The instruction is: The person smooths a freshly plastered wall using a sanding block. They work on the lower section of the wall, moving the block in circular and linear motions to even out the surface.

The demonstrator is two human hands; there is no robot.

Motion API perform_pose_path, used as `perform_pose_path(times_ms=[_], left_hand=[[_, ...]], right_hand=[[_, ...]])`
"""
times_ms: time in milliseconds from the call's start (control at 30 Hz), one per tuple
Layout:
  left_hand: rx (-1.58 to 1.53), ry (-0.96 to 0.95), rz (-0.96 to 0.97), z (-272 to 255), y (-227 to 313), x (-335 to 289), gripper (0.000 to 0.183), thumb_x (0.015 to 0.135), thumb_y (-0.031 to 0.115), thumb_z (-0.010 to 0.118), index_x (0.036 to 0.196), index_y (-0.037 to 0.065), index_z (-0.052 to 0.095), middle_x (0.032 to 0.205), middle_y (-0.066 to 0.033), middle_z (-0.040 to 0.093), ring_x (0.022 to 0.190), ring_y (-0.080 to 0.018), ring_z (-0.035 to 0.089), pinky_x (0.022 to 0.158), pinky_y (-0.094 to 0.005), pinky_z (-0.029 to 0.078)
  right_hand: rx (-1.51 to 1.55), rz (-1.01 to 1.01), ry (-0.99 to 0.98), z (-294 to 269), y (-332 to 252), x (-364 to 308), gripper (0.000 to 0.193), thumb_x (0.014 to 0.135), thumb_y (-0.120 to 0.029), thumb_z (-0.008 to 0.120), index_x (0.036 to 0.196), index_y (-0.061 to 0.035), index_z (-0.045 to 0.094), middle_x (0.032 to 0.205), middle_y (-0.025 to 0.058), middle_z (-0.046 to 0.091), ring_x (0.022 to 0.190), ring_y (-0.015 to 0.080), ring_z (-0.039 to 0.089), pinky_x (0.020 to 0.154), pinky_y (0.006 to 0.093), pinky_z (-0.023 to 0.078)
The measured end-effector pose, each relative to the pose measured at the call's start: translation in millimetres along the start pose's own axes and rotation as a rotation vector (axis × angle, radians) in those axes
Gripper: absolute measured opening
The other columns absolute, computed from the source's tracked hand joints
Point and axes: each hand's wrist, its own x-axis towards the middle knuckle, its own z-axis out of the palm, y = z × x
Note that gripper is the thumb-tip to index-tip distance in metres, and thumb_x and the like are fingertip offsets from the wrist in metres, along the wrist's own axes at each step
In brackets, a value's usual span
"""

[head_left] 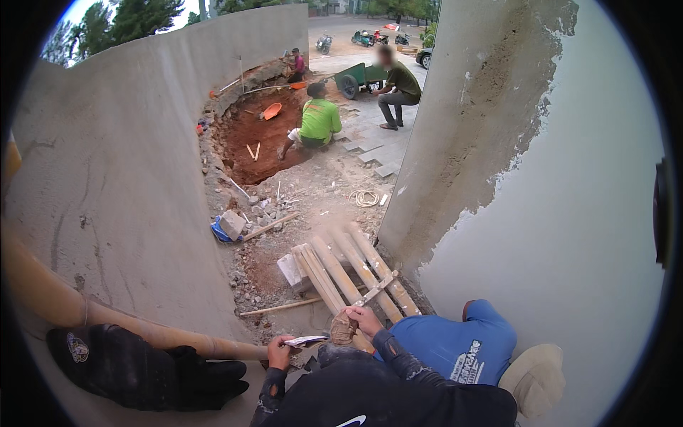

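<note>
My left hand (279, 353) is in front of my black shirt, its fingers closed on a flat, pale, thin thing (306, 341) with a dark edge; its kind is not clear. Close to its right, my right hand (366, 321) grips a crumpled brown thing (343, 329), like a rumpled cloth or glove. The two held things nearly meet, and I cannot tell whether they touch. Beyond my right hand, several bamboo poles (347, 250) lie side by side with a wooden crosspiece (377, 288) over them.
A person in a blue shirt (455, 340) and beige hat (537, 381) is close at my right. Black clothing (142, 366) hangs at a thick bamboo pole (178, 336) on the left. Walls flank me. Ahead, people work around a red-earth pit (245, 153) and green cart (352, 78).
</note>
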Motion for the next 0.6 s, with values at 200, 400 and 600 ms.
perform_pose_path(times_ms=[200,400,600], left_hand=[[0.345,-0.056,0.194,-20,29,136,0.018,0.076,-0.006,0.058,0.088,-0.001,0.07,0.093,-0.0111,0.069,0.088,-0.0195,0.066,0.074,-0.0313,0.056],[0.271,-0.011,0.16,1,53,201,0.015,0.077,-0.005,0.059,0.087,-0.001,0.07,0.098,-0.0142,0.067,0.086,-0.0221,0.067,0.07,-0.033,0.058],[0.262,-0.12,0.026,29,63,213,0.016,0.08,-0.004,0.057,0.089,-0.002,0.069,0.086,-0.0118,0.07,0.074,-0.0203,0.069,0.068,-0.0309,0.057]], right_hand=[[0.065,-0.012,-0.139,51,-60,107,0.028,0.096,-0.016,0.052,0.112,0.0029,0.064,0.101,0.0064,0.067,0.09,0.0119,0.062,0.085,0.0255,0.048],[-0.233,-0.013,-0.295,66,-92,145,0.037,0.094,-0.021,0.061,0.125,-0.0003,0.059,0.101,0.0049,0.066,0.09,0.0093,0.06,0.08,0.0231,0.047],[-0.524,-0.035,-0.31,63,-104,126,0.058,0.088,-0.032,0.071,0.134,-0.0029,0.052,0.091,0.0015,0.06,0.083,0.0084,0.051,0.073,0.0257,0.043]])
